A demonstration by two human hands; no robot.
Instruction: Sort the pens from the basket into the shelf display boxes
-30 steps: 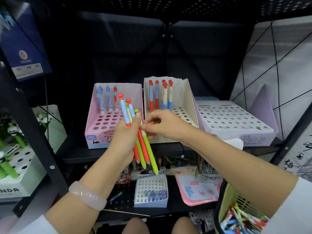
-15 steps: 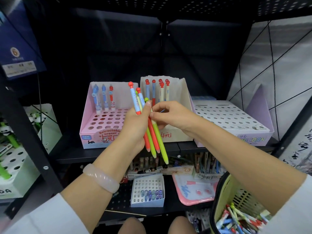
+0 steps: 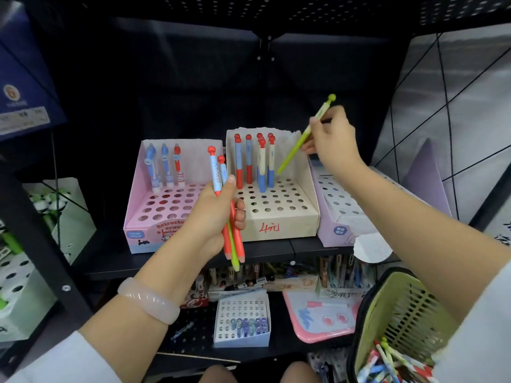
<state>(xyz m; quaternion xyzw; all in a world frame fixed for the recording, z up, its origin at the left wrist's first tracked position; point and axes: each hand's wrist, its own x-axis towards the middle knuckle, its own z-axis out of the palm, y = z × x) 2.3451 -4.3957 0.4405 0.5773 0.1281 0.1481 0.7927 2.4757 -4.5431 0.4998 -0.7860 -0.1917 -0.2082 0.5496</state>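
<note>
A: Item one, right hand [image 3: 330, 136]?

B: Pinches a single green pen [image 3: 304, 134] near its upper third. Long axis tilted: ball cap up and to the right, tip down and to the left, above the back right corner of the cream display box [image 3: 279, 217], not yet in a hole.

A: Item two, left hand [image 3: 218, 217]?

B: Fingers curled round a bundle of pens [image 3: 228, 211], red, blue and one green, caps up, tips hanging past the front edge of the shelf [image 3: 276, 248].

A: Box contents?

B: Cream box: a row of red-capped pens [image 3: 255, 161] upright along its back edge; front rows open. Pink display box [image 3: 154, 211] to its left: three pens at the back left corner. Lilac display box [image 3: 340, 217] to the right: no pens visible.

A: Source stock?

B: Green basket [image 3: 392, 313] at lower right, below the right forearm, loose pens inside.

A: Governing relation?

B: The pen's tip lies just right of the standing row. In my judgement the right hand, the nearer one, must swing the pen upright over a free hole before lowering it.
</note>
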